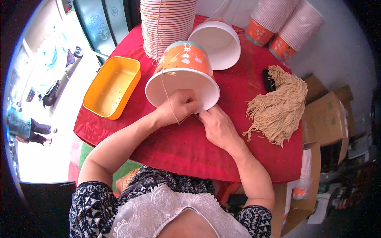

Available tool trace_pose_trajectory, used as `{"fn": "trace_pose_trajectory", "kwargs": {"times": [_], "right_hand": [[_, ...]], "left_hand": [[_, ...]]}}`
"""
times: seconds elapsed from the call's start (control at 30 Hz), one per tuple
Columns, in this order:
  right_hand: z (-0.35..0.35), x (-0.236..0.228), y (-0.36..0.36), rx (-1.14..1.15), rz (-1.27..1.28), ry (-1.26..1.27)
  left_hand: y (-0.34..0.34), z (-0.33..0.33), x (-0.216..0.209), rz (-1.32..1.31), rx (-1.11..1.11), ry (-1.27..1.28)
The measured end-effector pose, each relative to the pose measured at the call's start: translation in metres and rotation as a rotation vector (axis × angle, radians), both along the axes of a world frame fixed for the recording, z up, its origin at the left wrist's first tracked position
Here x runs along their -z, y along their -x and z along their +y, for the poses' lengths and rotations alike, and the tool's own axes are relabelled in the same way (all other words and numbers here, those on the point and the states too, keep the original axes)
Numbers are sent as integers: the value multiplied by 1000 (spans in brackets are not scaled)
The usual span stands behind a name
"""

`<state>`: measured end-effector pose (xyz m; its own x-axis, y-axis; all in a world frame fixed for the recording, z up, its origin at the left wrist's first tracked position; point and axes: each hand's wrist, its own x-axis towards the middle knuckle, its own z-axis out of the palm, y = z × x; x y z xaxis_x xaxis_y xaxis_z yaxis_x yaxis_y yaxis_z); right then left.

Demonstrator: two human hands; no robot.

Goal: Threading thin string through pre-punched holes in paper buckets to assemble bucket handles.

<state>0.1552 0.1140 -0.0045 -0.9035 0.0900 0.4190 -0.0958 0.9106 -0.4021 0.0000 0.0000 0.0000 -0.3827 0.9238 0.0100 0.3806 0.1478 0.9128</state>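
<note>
A paper bucket (192, 59) with an orange printed side lies tilted on the red table, its white mouth facing me. A thin tan string (168, 95) hangs from the upper left of its rim and loops down across the mouth to my hands. My left hand (177, 106) is closed in front of the mouth, fingers curled in a pinch at the lower rim where the string runs. My right hand (219, 126) is closed too, its thumb and fingers pressed on the lower rim. The fingertips partly hide what they pinch.
Behind stands a tall stack of paper buckets (168, 27) beside another white bucket (217, 43). A yellow tray (90, 95) sits left; a bundle of tan strings (279, 105) lies right. Wrapped bucket stacks (297, 29) lean at the back right. Cardboard boxes (327, 119) stand beside the table.
</note>
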Motion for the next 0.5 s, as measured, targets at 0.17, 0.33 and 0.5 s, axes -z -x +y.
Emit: {"fn": "trace_pose_trajectory", "kwargs": {"times": [0.17,0.33,0.5], "right_hand": [[2,-2,0,-16,6,18],[5,-10,-6,61,22,54],[-9,-27,-9,39,245,240]], "left_hand": [[-1,1,-2,16,-18,33],[-9,0,-17,-118,-62,45],[-12,3,-15,-97,-76,33]]}}
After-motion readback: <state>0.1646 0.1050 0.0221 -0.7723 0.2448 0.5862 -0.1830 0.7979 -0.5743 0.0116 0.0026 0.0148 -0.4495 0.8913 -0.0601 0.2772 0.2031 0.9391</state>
